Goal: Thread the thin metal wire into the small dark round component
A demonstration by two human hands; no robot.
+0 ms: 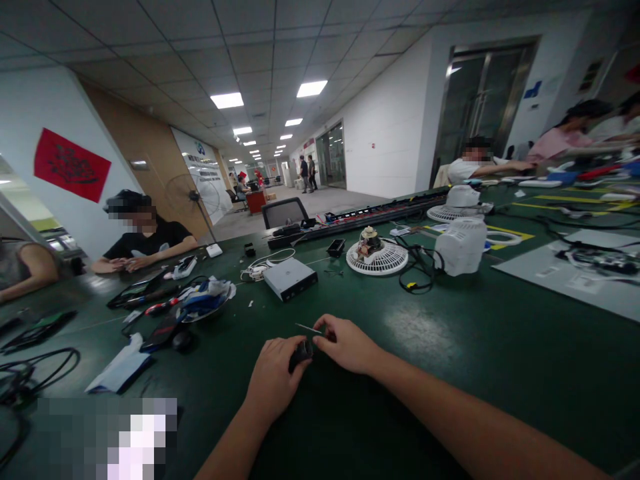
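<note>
My left hand (274,375) is closed around a small black hollow part (301,355), its open end facing right. The fingers cover much of it, so I cannot tell its exact kind. Just to the right, my right hand (347,343) pinches what looks like a small screwdriver (309,328). Its thin metal shaft points left above the black part, apart from it, and its handle is hidden in my fingers. Both hands are low over the dark green table (400,413).
Beyond my hands lie a white box (290,277), a black open box (336,247), a white fan grille with a motor (377,257) and a white housing (461,247). Cables and tools clutter the left, near a seated person (145,233). A grey sheet (570,280) lies right.
</note>
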